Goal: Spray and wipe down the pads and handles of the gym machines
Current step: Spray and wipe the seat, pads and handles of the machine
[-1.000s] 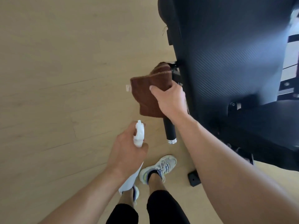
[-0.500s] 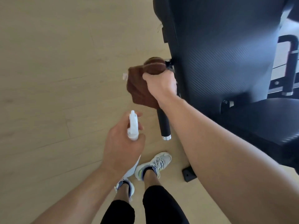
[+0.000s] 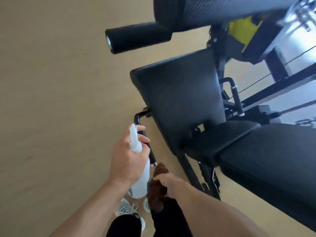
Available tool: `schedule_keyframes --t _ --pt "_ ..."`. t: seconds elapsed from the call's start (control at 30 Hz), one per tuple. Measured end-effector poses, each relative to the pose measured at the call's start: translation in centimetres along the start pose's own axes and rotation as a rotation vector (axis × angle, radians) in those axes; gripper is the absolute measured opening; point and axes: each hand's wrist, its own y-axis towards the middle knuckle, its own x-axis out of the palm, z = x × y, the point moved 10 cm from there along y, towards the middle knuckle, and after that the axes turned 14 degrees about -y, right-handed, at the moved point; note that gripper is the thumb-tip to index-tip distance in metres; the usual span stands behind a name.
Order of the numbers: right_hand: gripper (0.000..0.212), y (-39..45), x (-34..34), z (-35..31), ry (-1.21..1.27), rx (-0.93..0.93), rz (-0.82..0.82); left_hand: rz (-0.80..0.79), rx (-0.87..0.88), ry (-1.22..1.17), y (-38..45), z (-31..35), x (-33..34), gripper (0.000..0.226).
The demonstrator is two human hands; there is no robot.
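Matt black padded seat (image 3: 266, 170), fuzzy brown cloth (image 3: 156, 190), white plastic spray bottle (image 3: 141, 178), glossy black metal handle (image 3: 137, 118), pale wood-look floor (image 3: 59, 100).

Lower stretch of the black side handle (image 3: 151, 156) runs behind the left hand (image 3: 127, 161); only its bent top and chrome-tipped end show. The left palm covers the neck of the white plastic spray bottle (image 3: 140, 183), nozzle and lower body visible, trigger hidden. The brown cloth (image 3: 156, 192) is motion-blurred and partly masked by the right hand (image 3: 168, 183), whose fingers cannot be made out. White laced sneakers (image 3: 127, 208) are smeared, partly under the bottle and black trouser legs (image 3: 123, 226). The dark textured upper pad (image 3: 213, 9) is cut by the top edge, the black seat pad (image 3: 273, 168) by the right edge. The yellow-green panel (image 3: 242, 31) and the bright background at top right are too blurred to read.
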Motion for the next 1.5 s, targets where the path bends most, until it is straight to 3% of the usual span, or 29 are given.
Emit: schedule_keyframes --t 0.03,0.13,0.23,0.33,0.43,0.53,0.63,0.73,0.9,1.0,1.13,1.23,1.5 --pt "0.012 -1.6 0.8 0.7 0.121 0.031 -0.085 -0.007 0.016 -0.006 0.3 2.4 0.5 0.04" --pt "0.042 -5.9 0.3 -0.9 0.513 -0.002 -0.261 -0.031 0.108 -0.012 1.3 9.9 3.2 0.031" --pt "0.041 -12.5 -3.9 -5.6 1.042 -0.098 -0.431 -0.127 0.247 0.029 1.3 16.9 8.2 0.038" --pt "0.038 -17.8 -9.9 -9.5 1.255 -0.229 -0.485 -0.258 0.394 0.086 0.4 22.5 14.0 0.044" --pt "0.026 -19.0 -16.3 -12.2 1.298 -0.347 -0.419 -0.234 0.492 0.127 1.9 26.0 18.3 0.05" --pt "0.029 -16.5 -21.4 -13.7 1.264 -0.354 -0.346 -0.184 0.442 0.109 5.3 26.3 22.5 0.062" --pt "0.038 -12.8 -25.6 -14.8 1.123 -0.321 -0.254 -0.217 0.407 0.148 8.4 25.3 27.2 0.059" --pt "0.049 -9.5 -32.1 -14.5 0.874 -0.285 0.033 -0.315 0.344 0.234 12.0 23.6 31.7 0.056" --pt "0.033 -8.7 -47.0 -12.0 0.759 -0.382 0.57 -0.482 0.164 0.436 15.6 18.1 38.5 0.045" --pt "0.039 -9.1 -53.2 -8.4 0.78 -0.267 0.752 -0.613 0.126 0.579 16.3 14.4 42.5 0.044" --pt "0.039 -10.1 -58.1 -5.6 0.711 -0.255 0.926 -0.696 0.042 0.62 17.5 10.0 46.7 0.041" --pt "0.033 -9.4 -59.6 -4.3 0.747 -0.232 0.999 -0.696 -0.043 0.598 18.5 7.0 49.3 0.037" --pt "0.012 -2.6 -56.4 -0.9 0.919 -0.001 0.894 -0.837 -0.128 0.654 18.2 1.5 54.6 0.032"
